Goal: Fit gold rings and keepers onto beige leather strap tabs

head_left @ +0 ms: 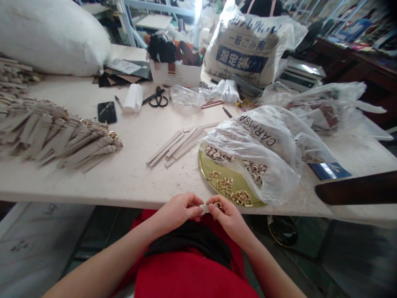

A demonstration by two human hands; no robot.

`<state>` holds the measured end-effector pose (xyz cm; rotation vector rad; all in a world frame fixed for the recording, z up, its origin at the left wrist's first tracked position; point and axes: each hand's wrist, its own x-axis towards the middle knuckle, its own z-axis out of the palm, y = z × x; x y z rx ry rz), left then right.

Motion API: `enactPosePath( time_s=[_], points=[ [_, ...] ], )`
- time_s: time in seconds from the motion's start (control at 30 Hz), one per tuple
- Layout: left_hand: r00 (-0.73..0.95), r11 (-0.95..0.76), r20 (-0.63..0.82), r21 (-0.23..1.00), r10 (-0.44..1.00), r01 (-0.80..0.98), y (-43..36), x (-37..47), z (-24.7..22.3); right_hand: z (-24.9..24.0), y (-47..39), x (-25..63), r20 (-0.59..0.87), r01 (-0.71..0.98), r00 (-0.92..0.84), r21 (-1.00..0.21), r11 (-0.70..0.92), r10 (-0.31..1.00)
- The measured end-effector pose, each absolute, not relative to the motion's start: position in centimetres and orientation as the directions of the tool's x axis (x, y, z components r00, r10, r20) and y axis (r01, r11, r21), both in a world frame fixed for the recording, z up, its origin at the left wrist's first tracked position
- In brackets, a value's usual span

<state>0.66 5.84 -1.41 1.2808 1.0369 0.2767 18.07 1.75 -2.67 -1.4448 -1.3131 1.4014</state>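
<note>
Just off the table's front edge, my left hand (182, 211) pinches one part of a short pale strap (205, 209). My right hand (228, 217) grips the same strap close beside it, with a gold buckle (220, 205) showing at its fingers. The fingers hide most of the strap. To the right lies a yellow-green tray (206, 167) bearing several loose gold buckles (228, 184) and many small pale loops (217, 154). Several flat pale strips (180, 145) rest on the table ahead of my hands.
A large heap of pale straps with buckles (71, 140) covers the left side. A clear plastic bag (266, 145) overlaps the tray. Farther back are a phone (107, 112), black scissors (159, 99), a white box (173, 74) and a big printed sack (242, 51). A dark bar (356, 188) juts in at right.
</note>
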Motion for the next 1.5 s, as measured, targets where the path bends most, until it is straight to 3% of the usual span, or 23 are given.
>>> enactPosePath(
  time_s=[0.17, 0.4, 0.6, 0.73, 0.9, 1.13, 1.37, 1.5],
  points=[
    [0.572, 0.199, -0.443, 0.876, 0.691, 0.439, 5.8, 0.6, -1.3, -2.8, 1.7, 17.9, -0.188, 0.241, -0.170, -0.960, -0.144, 0.967],
    [0.614, 0.250, -0.444, 0.891, 0.653, 0.378, 5.7, 0.4, -1.0, -2.8, 2.0, 17.7, -0.080, 0.434, -0.149, -0.901, -0.007, 0.986],
    [0.585, 0.102, -0.457, 0.837, 0.670, 0.538, 5.3, 0.6, -1.1, -2.5, 1.4, 17.4, -0.058, 0.659, -0.295, -0.735, 0.159, 0.954],
    [0.552, 0.059, -0.425, 0.827, 0.718, 0.559, 5.2, 0.9, -1.3, -2.8, 1.4, 17.1, -0.021, 0.763, -0.290, -0.608, 0.218, 0.957],
    [0.526, 0.178, -0.460, 0.848, 0.716, 0.499, 5.4, 0.6, -1.4, -3.2, 1.9, 17.3, -0.014, 0.701, -0.202, -0.700, 0.135, 0.979],
    [0.570, 0.264, -0.462, 0.879, 0.679, 0.398, 5.3, 0.8, -1.5, -3.1, 1.6, 18.1, -0.075, 0.571, -0.254, -0.817, 0.087, 0.964],
    [0.603, 0.210, -0.526, 0.831, 0.600, 0.515, 5.8, 0.5, -0.7, -4.1, 1.3, 18.0, -0.035, 0.465, -0.085, -0.886, 0.008, 0.996],
    [0.585, 0.133, -0.531, 0.799, 0.613, 0.586, 5.7, 0.3, -0.8, -3.8, 1.5, 17.9, 0.012, 0.517, -0.174, -0.850, 0.102, 0.985]
  ],
)
